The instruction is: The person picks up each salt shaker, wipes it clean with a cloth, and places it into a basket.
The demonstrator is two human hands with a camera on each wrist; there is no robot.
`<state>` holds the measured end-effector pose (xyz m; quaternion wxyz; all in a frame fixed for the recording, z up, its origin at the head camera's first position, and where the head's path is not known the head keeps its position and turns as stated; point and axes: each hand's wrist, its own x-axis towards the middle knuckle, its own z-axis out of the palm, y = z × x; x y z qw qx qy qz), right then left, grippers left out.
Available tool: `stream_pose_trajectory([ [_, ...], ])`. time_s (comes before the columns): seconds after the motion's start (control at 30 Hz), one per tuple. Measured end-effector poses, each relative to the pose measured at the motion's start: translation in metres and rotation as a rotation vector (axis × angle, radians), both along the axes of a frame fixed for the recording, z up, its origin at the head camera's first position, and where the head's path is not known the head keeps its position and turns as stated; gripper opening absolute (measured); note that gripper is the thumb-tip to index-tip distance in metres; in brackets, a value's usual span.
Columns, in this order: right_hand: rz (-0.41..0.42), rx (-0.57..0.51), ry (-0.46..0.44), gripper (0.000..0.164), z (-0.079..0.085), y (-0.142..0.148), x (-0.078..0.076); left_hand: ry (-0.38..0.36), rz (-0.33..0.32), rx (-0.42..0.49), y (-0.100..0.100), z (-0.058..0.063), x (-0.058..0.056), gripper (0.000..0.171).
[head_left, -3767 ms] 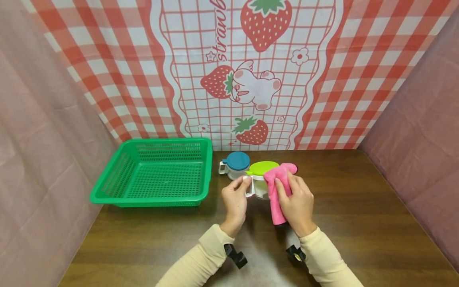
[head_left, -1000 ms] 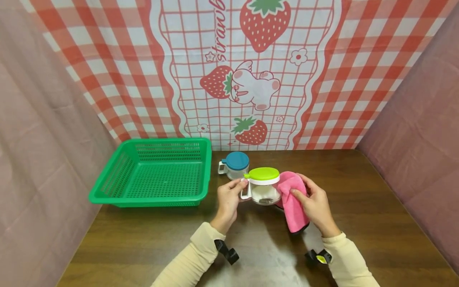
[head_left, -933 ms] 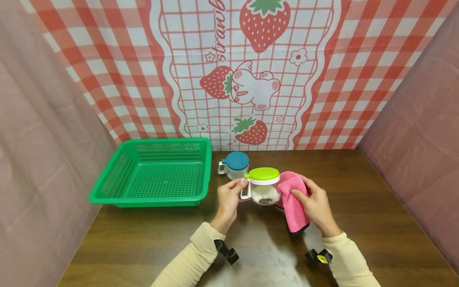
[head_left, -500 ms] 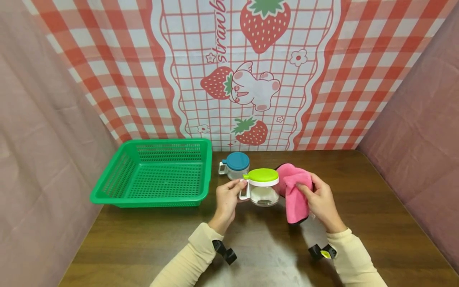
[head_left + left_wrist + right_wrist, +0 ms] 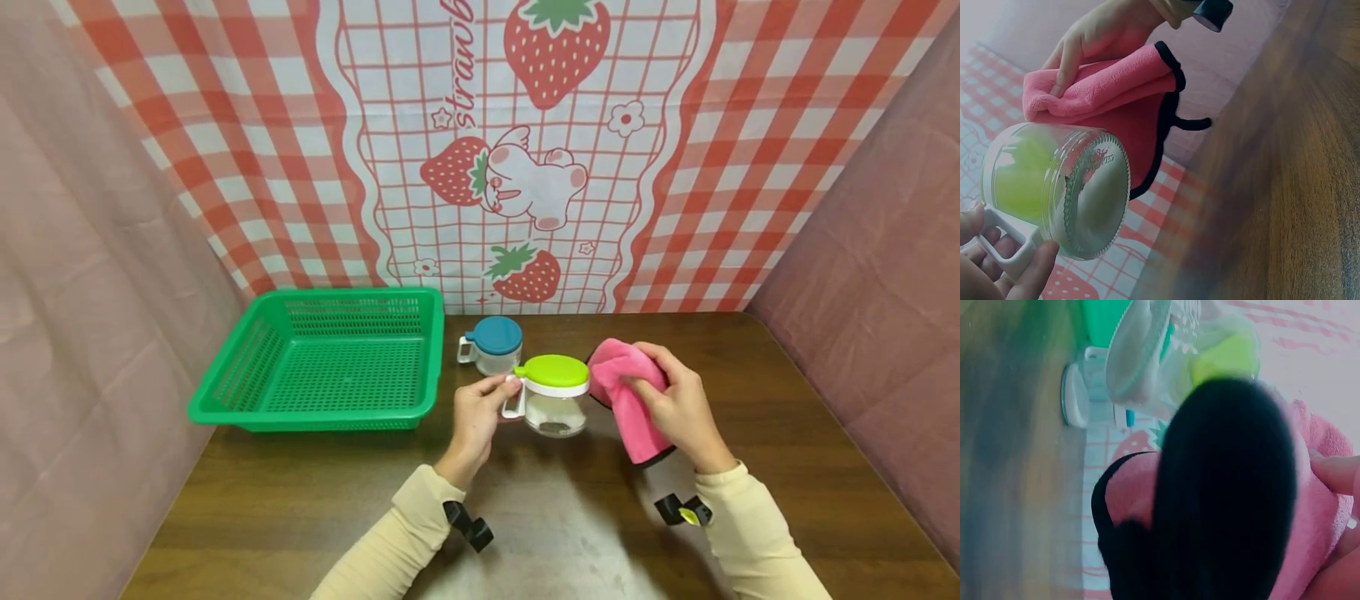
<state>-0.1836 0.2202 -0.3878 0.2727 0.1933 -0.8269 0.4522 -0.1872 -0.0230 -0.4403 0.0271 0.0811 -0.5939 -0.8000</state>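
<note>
My left hand (image 5: 476, 421) grips the white handle of a clear glass seasoning jar (image 5: 555, 412) with a lime-green lid. The jar is raised off the table; its ribbed round base shows in the left wrist view. Just right of it, my right hand (image 5: 678, 406) pinches a folded pink cloth (image 5: 630, 392) with black edging. The cloth's left edge lies close beside the jar's lid in the head view. In the right wrist view a black edge of the cloth, blurred and near, hides much of the pink fabric (image 5: 1310, 512).
A second jar with a blue lid (image 5: 497, 336) stands on the wooden table (image 5: 750, 433) behind the held one. At the left back sits a green plastic basket (image 5: 431, 392). A red-checked strawberry cloth (image 5: 697, 208) hangs at the back, with pinkish curtains at both sides.
Earlier the cloth lay against the jar's right side. My right hand has since drawn it to the right, off the jar. The jar has come nearer to me, still in my left hand.
</note>
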Motion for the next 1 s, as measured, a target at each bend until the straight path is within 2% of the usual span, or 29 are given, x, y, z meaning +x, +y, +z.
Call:
stream_pose_trajectory([
  [0.2,0.035,0.109,0.12,0.037,0.007,0.003,-0.005,0.017,-0.007,-0.067,0.0,0.002,0.002,0.027],
  [0.53,0.062,0.273,0.19,0.04,0.018,0.004,-0.007,0.091,0.007,-0.259,-0.002,0.005,0.004,0.024],
  [0.83,0.069,0.373,0.237,0.043,0.027,0.001,-0.004,0.216,-0.013,-0.344,-0.003,0.033,0.023,0.02],
  [1.0,0.087,0.436,0.255,0.045,0.031,-0.001,-0.002,0.239,-0.016,-0.369,-0.002,0.012,0.013,0.02],
])
